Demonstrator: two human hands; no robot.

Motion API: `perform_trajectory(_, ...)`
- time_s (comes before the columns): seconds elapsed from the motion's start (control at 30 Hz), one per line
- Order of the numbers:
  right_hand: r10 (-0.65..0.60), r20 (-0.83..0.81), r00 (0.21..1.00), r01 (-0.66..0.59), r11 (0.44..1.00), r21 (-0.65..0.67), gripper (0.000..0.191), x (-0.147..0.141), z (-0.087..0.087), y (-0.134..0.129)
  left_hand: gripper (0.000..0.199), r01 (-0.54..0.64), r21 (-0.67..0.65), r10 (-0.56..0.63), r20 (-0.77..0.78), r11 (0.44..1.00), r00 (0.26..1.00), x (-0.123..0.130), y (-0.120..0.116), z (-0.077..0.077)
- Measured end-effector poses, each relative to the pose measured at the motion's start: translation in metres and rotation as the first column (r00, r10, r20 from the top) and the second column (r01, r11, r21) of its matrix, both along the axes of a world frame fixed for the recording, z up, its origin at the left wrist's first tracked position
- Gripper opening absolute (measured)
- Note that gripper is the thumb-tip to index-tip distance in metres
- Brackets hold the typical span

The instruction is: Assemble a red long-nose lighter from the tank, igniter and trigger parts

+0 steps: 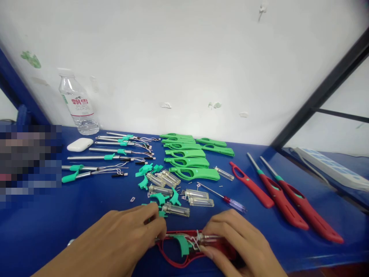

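Red plastic lighter half-shell (225, 248) lies open at the near edge of the glossy blue tabletop (98, 219), straight before the person, a teal plastic trigger (182, 245), thin white wires (195, 242) and a clear fuel tank (209, 239) showing inside. From where I stand, the right hand (240, 242) is curled round the handle end, thumb and fingers closed on the shell by the tank. The left hand (129, 234) bends over the other end, fingers drawn together; its fingertips are hidden, so I can't tell what they grip.

Beyond, the tabletop runs back to a white wall (184, 57) marked by peeled patches (165, 105) and a green smudge (30, 59). A clear plastic water bottle (78, 107) stands against it, a rounded white case (80, 144) just in front. Silver metal tubes (92, 157) lie at left, bright green plastic shells (198, 174) mid-table, long red lighters (288, 209) at right. A white power strip (334, 165) sits near a dark slanting metal bar (325, 86).
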State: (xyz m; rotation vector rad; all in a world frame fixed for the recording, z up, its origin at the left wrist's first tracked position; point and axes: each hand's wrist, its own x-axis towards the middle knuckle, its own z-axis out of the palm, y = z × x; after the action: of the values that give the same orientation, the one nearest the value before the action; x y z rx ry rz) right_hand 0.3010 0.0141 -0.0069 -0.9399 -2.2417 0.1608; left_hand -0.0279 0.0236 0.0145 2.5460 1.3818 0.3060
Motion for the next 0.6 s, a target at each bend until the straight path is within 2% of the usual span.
perform_trajectory(0.1,0.008,-0.005,1.000,-0.008,1.000,-0.005,0.007,0.000,-0.001,0.000,0.025,0.008,-0.023,-0.008,-0.011,1.000,1.000,-0.009,-0.007,-0.012)
perform_trajectory(0.2,0.002,-0.006,1.000,-0.002,1.000,-0.013,0.008,0.001,-0.002,0.000,0.037,0.026,-0.039,-0.027,-0.023,0.999,0.999,-0.013,-0.010,-0.019)
perform_trajectory(0.3,0.004,0.000,1.000,-0.004,1.000,-0.009,0.010,0.002,-0.002,0.000,0.028,0.003,-0.024,-0.004,-0.010,1.000,1.000,-0.006,-0.005,-0.009)
perform_trajectory(0.4,0.005,0.001,1.000,-0.005,1.000,-0.006,0.012,0.003,0.000,0.001,0.030,-0.005,-0.007,0.005,-0.001,1.000,1.000,0.004,0.003,0.008)
perform_trajectory(0.47,-0.024,-0.006,1.000,0.025,1.000,0.010,0.016,0.004,0.002,0.000,0.031,-0.002,-0.007,0.002,-0.005,1.000,1.000,0.008,0.005,0.013)
perform_trajectory(0.6,-0.081,-0.011,0.997,0.082,0.995,0.056,0.018,0.006,0.001,0.000,0.030,0.001,-0.022,-0.002,-0.027,1.000,1.000,0.001,0.000,0.004)
